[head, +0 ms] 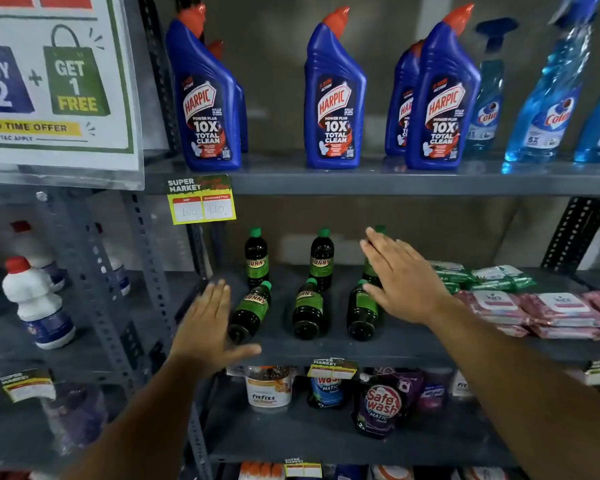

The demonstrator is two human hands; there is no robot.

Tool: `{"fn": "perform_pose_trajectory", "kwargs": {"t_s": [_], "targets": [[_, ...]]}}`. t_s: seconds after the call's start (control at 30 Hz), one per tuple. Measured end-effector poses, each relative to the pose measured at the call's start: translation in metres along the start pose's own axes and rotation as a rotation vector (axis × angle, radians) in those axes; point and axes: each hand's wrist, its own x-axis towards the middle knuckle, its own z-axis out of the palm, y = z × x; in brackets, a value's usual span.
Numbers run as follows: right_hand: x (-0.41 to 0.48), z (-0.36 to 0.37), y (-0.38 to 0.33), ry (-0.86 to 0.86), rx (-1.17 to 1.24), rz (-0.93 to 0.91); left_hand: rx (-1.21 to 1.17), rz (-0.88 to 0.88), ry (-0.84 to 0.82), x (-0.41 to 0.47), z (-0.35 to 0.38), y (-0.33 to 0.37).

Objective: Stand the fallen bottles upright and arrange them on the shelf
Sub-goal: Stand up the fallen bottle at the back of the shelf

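- Three dark bottles with green caps lie fallen on the middle shelf (pixel 413 344), in a front row: the left fallen bottle (pixel 250 315), the centre fallen bottle (pixel 307 311) and the right fallen bottle (pixel 362 313).
- Each long axis runs front to back: bases face the shelf edge, caps point toward the rear. The left one is canted, with its cap swung to the right.
- Behind them, two upright bottles (pixel 256 258) of the same kind stand in a back row; a third is mostly covered by the right hand.
- The left hand (pixel 210 323) is spread flat, fingers released, grasping nothing. It sits just beside the left fallen bottle, on that bottle's left, thumb near the base.
- The right hand (pixel 404 278) is likewise spread and empty, hovering above and just right of the right fallen bottle.
- Judgement: each hand is nearest its outer bottle; the centre bottle lies between them, closer to neither.
- Whether the right palm touches a bottle cannot be told.
- The third rear bottle shows only its cap and part of its label.
- Pink and green packets (pixel 534 306) occupy the shelf to the right, limiting room on that side.
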Motion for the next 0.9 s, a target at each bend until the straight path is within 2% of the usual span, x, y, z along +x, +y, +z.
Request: {"fn": "perform_pose_trajectory", "kwargs": {"t_s": [0.07, 0.17, 0.37, 0.5, 0.67, 0.8, 0.9], "targets": [[0.004, 0.019, -0.003, -0.176, 0.082, 0.066, -0.057, -0.101, -0.187, 0.000, 0.021, -0.009], [0.005, 0.047, -0.006, -0.385, 0.206, 0.185, -0.012, -0.183, -0.340, 0.002, 0.052, -0.023], [0.024, 0.097, -0.007, -0.505, 0.535, 0.522, -0.066, -0.247, -0.471, 0.024, 0.081, -0.045], [0.037, 0.127, -0.008, -0.561, 0.716, 0.760, -0.086, -0.262, -0.489, 0.037, 0.096, -0.056], [0.044, 0.156, -0.009, -0.500, 0.841, 1.021, -0.021, -0.247, -0.422, 0.038, 0.112, -0.054], [0.050, 0.176, -0.008, -0.447, 1.116, 1.333, 0.000, -0.229, -0.371, 0.037, 0.120, -0.056], [0.057, 0.187, -0.011, -0.446, 1.197, 1.407, 0.018, -0.215, -0.347, 0.036, 0.123, -0.059]]}}
